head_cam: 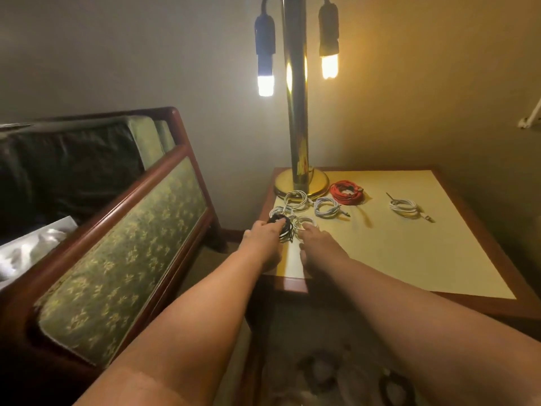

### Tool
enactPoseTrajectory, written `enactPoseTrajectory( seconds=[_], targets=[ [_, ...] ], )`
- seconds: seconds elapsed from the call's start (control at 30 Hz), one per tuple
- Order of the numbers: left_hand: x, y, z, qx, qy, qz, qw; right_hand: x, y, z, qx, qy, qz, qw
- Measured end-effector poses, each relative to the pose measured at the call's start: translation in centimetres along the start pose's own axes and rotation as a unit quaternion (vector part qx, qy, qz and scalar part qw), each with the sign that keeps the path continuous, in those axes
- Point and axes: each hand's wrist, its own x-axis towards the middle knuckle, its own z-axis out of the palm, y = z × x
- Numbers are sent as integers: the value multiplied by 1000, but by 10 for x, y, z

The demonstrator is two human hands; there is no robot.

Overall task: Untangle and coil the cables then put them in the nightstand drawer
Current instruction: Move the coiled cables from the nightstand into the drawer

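**A:** Several coils already lie on the nightstand (409,259), mid-right of the frame. What are the hands at?

**B:** Both reach to its upper-left corner. The left hand (265,231) has its fingers curled over the black coil (285,230) and grips it. The right hand (314,240) stretches its fingers onto a white coil (306,225) just beside. Whether it pinches that one, I cannot tell.

**A:** So the step is gathering coils for the drawer?

**B:** I judge so. Each coil is best lifted by its whole ring, so no turn springs loose. The black and white coils touch, so part them first or one may drag the other.

**A:** And around them?

**B:** A sofa (123,244) fills the left, close beside the nightstand. The lamp (298,127) stands just behind the hands, and a careless lift could knock its base. A red coil (347,193) lies right of that base. A far white coil (404,206) sits well apart, further right. As for the drawer, I see only dim shapes at bottom centre and cannot tell if it is open.
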Motion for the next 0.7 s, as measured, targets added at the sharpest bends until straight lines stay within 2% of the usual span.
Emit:
enactPoseTrajectory(
  seconds=[0.07,0.17,0.27,0.47,0.57,0.7],
  targets=[
    [2,-4,3,15,20,0,1000,8,-1,6,-25,-4,3,1000],
    [-3,-12,7,-37,52,5,998,12,3,5,-6,34,11,999],
    [-15,-22,7,-72,54,50,995,10,11,2,-18,42,36,998],
    [-76,-37,-3,-117,103,148,977,-6,32,-8,-40,55,19,997],
    [-114,-36,-4,-107,129,219,961,-28,40,-14,14,115,-32,993],
    [-153,-32,18,-118,102,258,953,-96,41,-14,134,188,-191,954]
  ],
)
